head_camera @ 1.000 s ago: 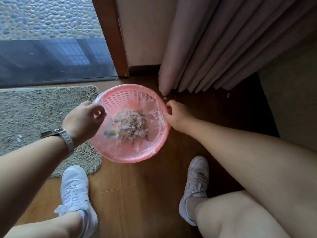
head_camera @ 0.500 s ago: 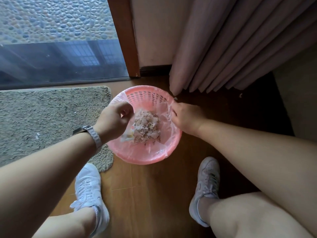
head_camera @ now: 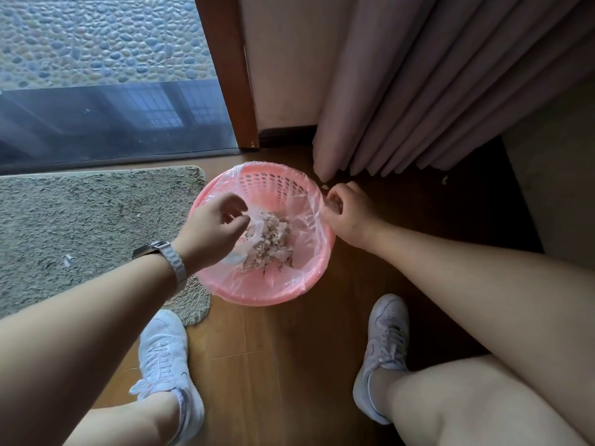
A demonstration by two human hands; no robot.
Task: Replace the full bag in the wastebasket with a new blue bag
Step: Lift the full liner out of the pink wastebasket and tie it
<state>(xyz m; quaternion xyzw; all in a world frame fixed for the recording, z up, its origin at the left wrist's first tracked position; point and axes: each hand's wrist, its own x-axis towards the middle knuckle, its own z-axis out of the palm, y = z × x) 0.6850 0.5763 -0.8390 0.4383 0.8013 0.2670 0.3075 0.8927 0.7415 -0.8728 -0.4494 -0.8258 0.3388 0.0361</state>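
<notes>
Wastebasket (head_camera: 264,292) between hands: left hand (head_camera: 211,231), right hand (head_camera: 349,217) pinching clear bag (head_camera: 309,217).

floor (head_camera: 273,365): wood | rug (head_camera: 80,226): grey | curtain (head_camera: 434,85): pink | glass door (head_camera: 112,117)

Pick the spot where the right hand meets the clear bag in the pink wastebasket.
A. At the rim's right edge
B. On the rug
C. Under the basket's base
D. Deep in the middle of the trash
A: the right hand pinches the clear bag at the right edge of the pink wastebasket.
</notes>
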